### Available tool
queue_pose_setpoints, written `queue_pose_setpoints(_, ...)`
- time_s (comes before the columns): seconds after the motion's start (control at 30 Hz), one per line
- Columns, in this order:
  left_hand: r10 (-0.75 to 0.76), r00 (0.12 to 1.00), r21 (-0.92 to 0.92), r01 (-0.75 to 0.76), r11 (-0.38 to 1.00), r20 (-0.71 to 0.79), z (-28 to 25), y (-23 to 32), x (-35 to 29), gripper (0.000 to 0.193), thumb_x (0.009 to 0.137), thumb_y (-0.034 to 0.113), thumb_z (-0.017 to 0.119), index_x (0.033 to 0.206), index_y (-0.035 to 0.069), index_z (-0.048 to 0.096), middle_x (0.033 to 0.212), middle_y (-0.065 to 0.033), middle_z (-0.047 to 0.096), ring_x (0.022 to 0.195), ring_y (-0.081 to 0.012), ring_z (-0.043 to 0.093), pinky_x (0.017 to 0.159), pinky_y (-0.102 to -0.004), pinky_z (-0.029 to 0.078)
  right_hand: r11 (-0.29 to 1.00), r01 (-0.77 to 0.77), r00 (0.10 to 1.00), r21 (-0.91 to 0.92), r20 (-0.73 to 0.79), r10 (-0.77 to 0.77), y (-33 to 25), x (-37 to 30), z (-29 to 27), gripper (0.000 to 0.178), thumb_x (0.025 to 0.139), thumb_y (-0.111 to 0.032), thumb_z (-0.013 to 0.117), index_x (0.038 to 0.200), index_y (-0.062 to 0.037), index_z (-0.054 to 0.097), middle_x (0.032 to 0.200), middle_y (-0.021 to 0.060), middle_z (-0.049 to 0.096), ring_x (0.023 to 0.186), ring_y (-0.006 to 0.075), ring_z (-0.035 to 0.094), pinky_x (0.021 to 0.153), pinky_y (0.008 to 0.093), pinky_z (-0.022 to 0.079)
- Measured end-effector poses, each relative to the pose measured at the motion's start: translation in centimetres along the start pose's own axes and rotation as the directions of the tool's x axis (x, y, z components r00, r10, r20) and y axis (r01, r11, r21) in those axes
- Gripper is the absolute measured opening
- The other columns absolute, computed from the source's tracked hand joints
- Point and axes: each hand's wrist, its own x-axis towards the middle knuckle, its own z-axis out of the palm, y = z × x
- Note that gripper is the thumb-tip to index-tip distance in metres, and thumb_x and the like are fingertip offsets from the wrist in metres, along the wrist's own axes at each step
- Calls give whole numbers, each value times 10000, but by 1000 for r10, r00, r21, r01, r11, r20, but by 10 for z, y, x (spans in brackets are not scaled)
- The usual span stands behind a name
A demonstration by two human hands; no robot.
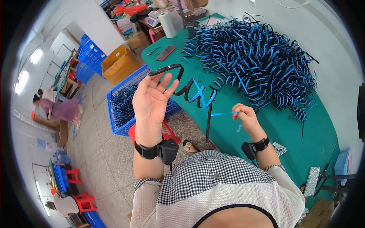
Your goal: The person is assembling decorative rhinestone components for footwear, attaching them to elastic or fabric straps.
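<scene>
My left hand [151, 99] is raised palm up over the floor beside the table, fingers spread, with a curled black strip [178, 74] hanging from the fingertips. That strip coils down toward the green table [304, 140], showing a blue inner face [199, 95]. My right hand [245, 117] pinches a thin blue film strip [222, 113] that runs left to the black strip's straight end [208, 121]. A big heap of curled black-and-blue strips [262, 57] lies on the table beyond both hands.
A blue plastic crate [118, 102] with more curled strips stands on the floor to the left, next to a red stool [167, 133]. A yellow box [119, 62], a phone [166, 52] and a white roll [167, 23] sit further back. Two people work at far left.
</scene>
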Motion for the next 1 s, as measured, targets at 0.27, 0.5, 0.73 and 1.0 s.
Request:
queue_pose_setpoints(0.27,171,980,166,-153,974,-102,28,-23,-11,208,911,149,390,993,-11,496,1000,-159,580,890,-284,595,837,-469,485,938,170,957,-302,-178,-230,-34,9,20,200,778,-16,531,953,-21,629,969,63,575,895,168,537,752,269,432)
queue_pose_setpoints(0.5,232,972,344,-225,912,22,41,-45,-16,174,921,138,391,1001,-5,450,969,-188,582,839,-302,616,792,-420,510,740,371,867,-560,-76,-493,-68,45,60,174,760,-108,638,907,-21,602,930,58,595,884,174,547,755,280,435)
queue_pose_setpoints(0.73,261,920,498,-379,780,292,20,-49,-11,139,945,105,330,1054,37,381,972,-218,578,784,-278,631,713,-353,523,932,-46,997,360,81,18,-66,52,56,146,891,-161,517,901,-20,550,849,76,608,790,130,562,720,255,445)
queue_pose_setpoints(1.0,80,924,597,-306,741,374,-5,-43,-12,148,962,194,324,1053,78,318,972,-207,574,696,-245,637,640,-324,537,986,-40,964,-165,255,81,-81,64,28,99,771,-119,614,738,-37,568,636,-57,474,565,19,390,489,188,299)
